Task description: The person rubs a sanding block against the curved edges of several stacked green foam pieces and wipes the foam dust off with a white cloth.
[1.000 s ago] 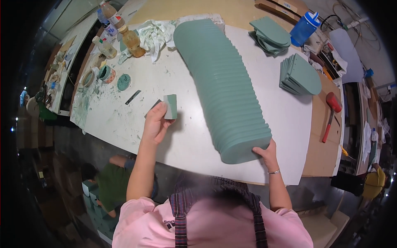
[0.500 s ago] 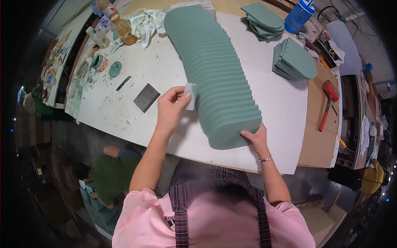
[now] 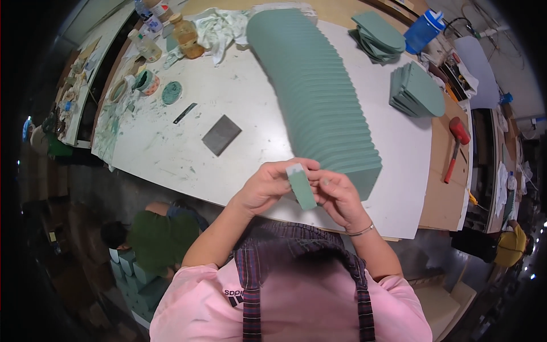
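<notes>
**Two-handed pinch on a small green-and-pale strip point(image 3: 303, 191)**

The strip is held in the air over the near edge of the white counter point(image 3: 259, 114), in front of the near end of a long row of green panels point(image 3: 319, 91). Its broad face is green, with a pale band at the top; whether it is a folded sheet or a backed piece cannot be told. The left hand point(image 3: 265, 187) pinches its upper left side, the thumb in front and the fingers reaching behind the top. The right hand point(image 3: 341, 198) has its fingers curled in and pinching the right edge, though that contact is partly hidden.

Handling (judged from appearance): the strip should be very light and thin, more pliable than rigid, so that a firm squeeze might bend or crease it. Its matt face suggests little slip; any powder on it would reduce the grip. Opposed edges offer the best hold, with thumb and fingers set flat to spread the pressure and keep the green face exposed. The panels, by contrast, look stiff, and their rims may be prone to marking. A dark grey rectangular pad point(image 3: 222, 135) lies flat on the counter, left of the row and apart from both hands.
</notes>
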Available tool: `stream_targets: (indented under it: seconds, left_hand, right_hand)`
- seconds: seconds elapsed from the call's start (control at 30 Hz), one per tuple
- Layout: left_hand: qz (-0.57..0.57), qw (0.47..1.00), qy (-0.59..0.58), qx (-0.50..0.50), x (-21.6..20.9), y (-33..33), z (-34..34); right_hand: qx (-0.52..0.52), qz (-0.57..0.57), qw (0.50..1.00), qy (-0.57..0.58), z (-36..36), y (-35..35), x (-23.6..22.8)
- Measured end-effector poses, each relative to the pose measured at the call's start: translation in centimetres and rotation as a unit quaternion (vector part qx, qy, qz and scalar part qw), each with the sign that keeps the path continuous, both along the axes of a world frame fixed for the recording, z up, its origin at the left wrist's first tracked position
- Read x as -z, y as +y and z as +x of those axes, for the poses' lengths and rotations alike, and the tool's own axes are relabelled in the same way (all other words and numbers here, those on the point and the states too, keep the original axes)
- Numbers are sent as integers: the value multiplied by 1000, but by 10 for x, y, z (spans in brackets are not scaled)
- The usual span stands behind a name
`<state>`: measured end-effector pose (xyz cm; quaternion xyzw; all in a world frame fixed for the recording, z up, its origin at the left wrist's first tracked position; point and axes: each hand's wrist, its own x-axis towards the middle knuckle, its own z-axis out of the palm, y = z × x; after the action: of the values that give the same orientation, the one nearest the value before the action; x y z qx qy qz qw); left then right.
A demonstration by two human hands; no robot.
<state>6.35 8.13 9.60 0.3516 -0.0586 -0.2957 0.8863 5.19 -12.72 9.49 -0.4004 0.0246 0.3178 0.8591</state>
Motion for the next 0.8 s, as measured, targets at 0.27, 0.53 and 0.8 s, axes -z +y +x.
stream_targets:
  seconds: [0.27,0.53,0.8]
  left_hand:
    - [88,996,-17,-30,10,135,12]
    - [426,746,5,-512,55,386,120]
    - [588,611,58,-526,114,485,232]
  right_hand:
    - [-88,13,995,52,31,126,2]
    - [-111,-14,992,62,112,256,18]
    - [-116,-78,989,47,184,355,33]
